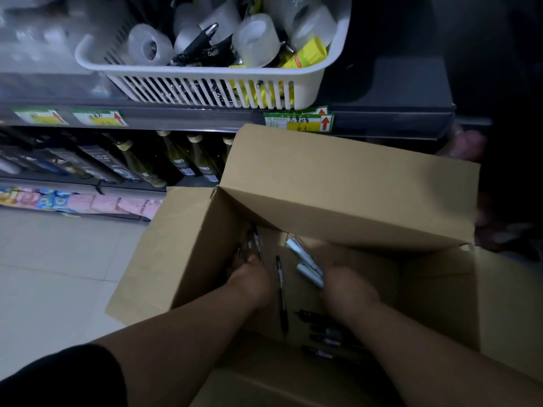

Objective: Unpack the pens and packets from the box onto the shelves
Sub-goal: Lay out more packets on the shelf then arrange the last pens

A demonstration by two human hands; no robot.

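Cardboard box (188,254) seen from above, open in front of dim shop shelving, with both my bare forearms reaching down into it. My right hand (348,289) is clasped round two silver pens (305,261), whose ends stick out past my knuckles toward the far wall of the box. My left hand (252,280) is pushed into the box's left inner corner, where a cluster of dark pens (251,240) stands against the cardboard. Its fingertips are hidden among them, so I cannot tell whether it has closed on anything. One black pen (281,298) lies flat on the box floor between my wrists, and several black markers (323,336) lie side by side under my right forearm, nearer my body. To do this well, I judge I should gather the corner pens into one firm bundle before lifting, and bring both hands straight up so nothing snags. The tall far flap (352,183) stands up between me and the shelf edge (191,116), so I would have to lift over it or around it. On that shelf a white slatted basket (97,64) already holds clear tape rolls (148,47), black pens and yellow glue sticks (308,55). It looks crowded, and anything dropped in carelessly could slide off. A green and yellow price label (299,121) hangs below the basket. Dark bottles (176,160) line the shelf beneath, and pale floor tiles (58,259) lie to the left.
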